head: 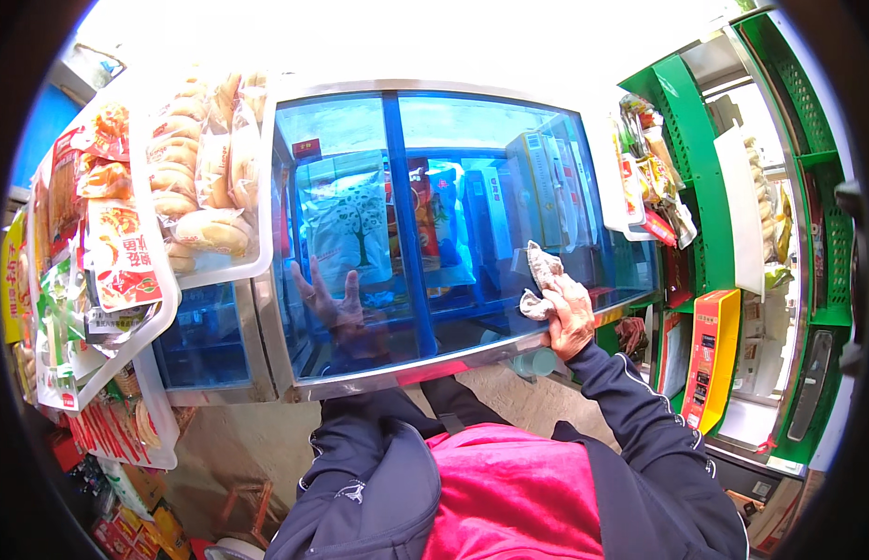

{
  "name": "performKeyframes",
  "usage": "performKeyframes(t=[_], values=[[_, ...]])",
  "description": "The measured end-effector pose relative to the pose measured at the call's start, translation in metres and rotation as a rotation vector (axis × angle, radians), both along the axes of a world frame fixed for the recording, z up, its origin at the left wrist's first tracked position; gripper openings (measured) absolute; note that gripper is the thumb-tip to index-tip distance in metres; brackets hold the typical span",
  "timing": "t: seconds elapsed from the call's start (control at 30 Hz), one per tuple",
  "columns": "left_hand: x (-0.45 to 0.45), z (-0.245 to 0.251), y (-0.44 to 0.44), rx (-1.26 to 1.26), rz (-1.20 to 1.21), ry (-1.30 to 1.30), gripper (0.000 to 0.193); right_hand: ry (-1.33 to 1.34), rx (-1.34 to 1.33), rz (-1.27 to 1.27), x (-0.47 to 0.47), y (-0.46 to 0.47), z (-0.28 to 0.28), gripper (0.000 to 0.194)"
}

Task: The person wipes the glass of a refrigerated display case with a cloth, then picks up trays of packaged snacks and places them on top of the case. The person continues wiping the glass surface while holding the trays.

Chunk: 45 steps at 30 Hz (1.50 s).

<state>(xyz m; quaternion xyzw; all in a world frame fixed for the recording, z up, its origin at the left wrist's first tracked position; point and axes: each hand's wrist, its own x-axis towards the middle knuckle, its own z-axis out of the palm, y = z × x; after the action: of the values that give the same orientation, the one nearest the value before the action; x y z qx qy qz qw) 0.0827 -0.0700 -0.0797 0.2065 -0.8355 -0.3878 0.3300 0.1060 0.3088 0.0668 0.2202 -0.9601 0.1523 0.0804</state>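
Observation:
My right hand [571, 318] grips a crumpled whitish cloth [544, 269], which lies against the glass panel [476, 315] of a metal-framed display case near its lower right edge. Through the blue-tinted glass my left hand [333, 304] shows at the lower left, fingers spread and nothing visible in them. Its sleeve passes behind the case's metal frame [336, 387]. Behind the glass stand a pale package [343, 217] printed with a tree, a red-and-dark packet [424, 210] and several upright boxes [536, 185].
Clear-sided bins of wrapped pastries [210, 231] and snack packets [123, 245] flank the case on the left. Green shelving [714, 210] with a red-and-yellow carton [707, 357] rises at right. A pale green cylindrical object [536, 362] is below the frame. A small reddish stool [249, 507] stands at lower left.

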Motion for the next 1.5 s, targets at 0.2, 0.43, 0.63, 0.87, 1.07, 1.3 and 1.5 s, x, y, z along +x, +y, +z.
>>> performKeyframes(t=[0.2, 0.43, 0.63, 0.87, 1.07, 1.3, 1.5], values=[[-0.015, -0.011, 0.006, -0.302, -0.083, -0.304, 0.062, 0.016, 0.009, 0.015, -0.002, 0.002, -0.003, 0.041], [-0.020, -0.023, 0.007, -0.151, -0.116, -0.113, 0.056, 0.027, 0.013, 0.008, -0.001, 0.001, 0.000, 0.043], [-0.006, -0.019, 0.003, -0.226, -0.084, -0.268, 0.069, 0.042, 0.005, 0.017, 0.001, 0.000, 0.004, 0.043], [0.091, -0.014, -0.002, -0.157, -0.084, -0.302, 0.061, -0.020, -0.016, 0.011, 0.006, 0.006, -0.001, 0.047], [0.188, 0.042, 0.005, -0.071, -0.318, -0.710, 0.028, -0.044, -0.014, 0.016, 0.010, 0.014, -0.006, 0.045], [0.211, 0.155, -0.004, -0.032, -0.301, -0.196, 0.017, -0.021, -0.001, 0.019, 0.010, 0.018, -0.014, 0.042], [0.171, 0.218, -0.060, 0.761, -0.033, 0.012, 0.044, 0.010, -0.027, 0.025, 0.012, 0.018, -0.014, 0.040]])
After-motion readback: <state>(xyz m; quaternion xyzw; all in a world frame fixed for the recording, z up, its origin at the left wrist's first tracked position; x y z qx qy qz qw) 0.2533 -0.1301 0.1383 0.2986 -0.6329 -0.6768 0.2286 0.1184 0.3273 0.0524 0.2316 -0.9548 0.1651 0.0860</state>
